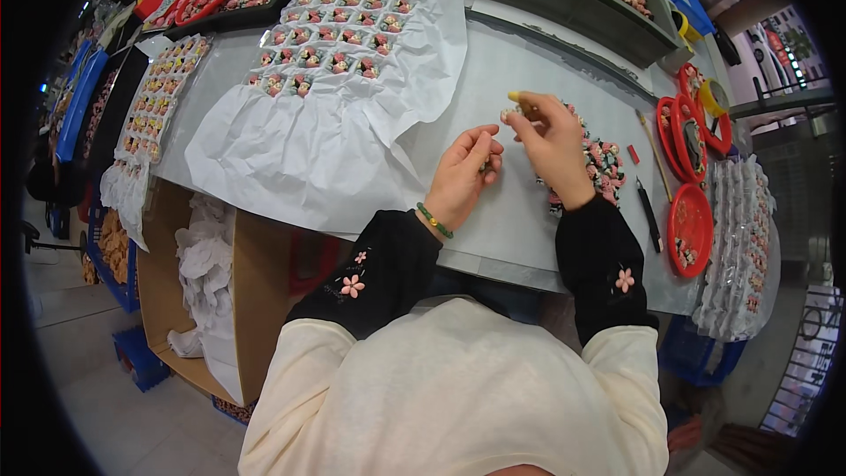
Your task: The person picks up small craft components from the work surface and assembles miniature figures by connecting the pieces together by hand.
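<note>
Above the middle of the table, my left hand [464,174] is closed, its fingers curled round something small and dark that is mostly hidden. Just right of it, my right hand [553,141] pinches a small pale piece [508,115] between thumb and fingers. A yellow cover [515,96] sits on one of its fingertips. The hands are close but apart. Partly under my right hand and wrist lies a loose pile of small pink, white and black figurines [606,167]. To the left, similar figurines stand in rows in a white compartment tray [339,33] on crumpled white paper [308,145].
Right of the pile lie a black pen [648,214], a thin stick [650,143], a red cap [634,154] and red dishes [690,229]. Stacked filled trays [736,247] stand at the right edge. A long bin [564,0] borders the back. An open cardboard box [251,308] is below left.
</note>
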Available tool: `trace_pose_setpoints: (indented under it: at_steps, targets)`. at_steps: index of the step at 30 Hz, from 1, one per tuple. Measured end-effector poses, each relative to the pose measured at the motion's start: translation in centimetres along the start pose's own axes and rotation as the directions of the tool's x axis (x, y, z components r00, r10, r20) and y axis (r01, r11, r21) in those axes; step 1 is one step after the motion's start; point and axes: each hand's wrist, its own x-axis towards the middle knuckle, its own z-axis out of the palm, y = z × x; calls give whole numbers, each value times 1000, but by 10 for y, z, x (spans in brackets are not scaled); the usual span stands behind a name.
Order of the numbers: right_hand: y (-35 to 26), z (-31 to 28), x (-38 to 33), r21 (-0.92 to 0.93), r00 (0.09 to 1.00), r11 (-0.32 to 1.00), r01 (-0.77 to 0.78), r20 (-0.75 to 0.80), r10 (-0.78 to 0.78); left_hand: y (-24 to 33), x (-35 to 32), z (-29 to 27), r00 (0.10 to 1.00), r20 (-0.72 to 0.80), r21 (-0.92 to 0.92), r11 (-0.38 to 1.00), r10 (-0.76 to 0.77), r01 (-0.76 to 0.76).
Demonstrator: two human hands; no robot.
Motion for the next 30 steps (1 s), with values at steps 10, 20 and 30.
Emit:
trace_pose_setpoints:
  at_steps: [10, 20, 30]
  targets:
    - [4, 13, -63, 410, 974, 912, 25, -216, 70, 2, -4, 8, 993, 113, 88, 995, 45, -55]
    - [4, 7, -68, 406, 943, 907, 111, -330, 32, 15, -5, 20, 992, 124, -110, 994, 33, -19]
    - [2, 8, -66, 521, 965, 853, 35, -240, 107, 14, -14, 20, 970, 118, 552, 798, 213, -243]
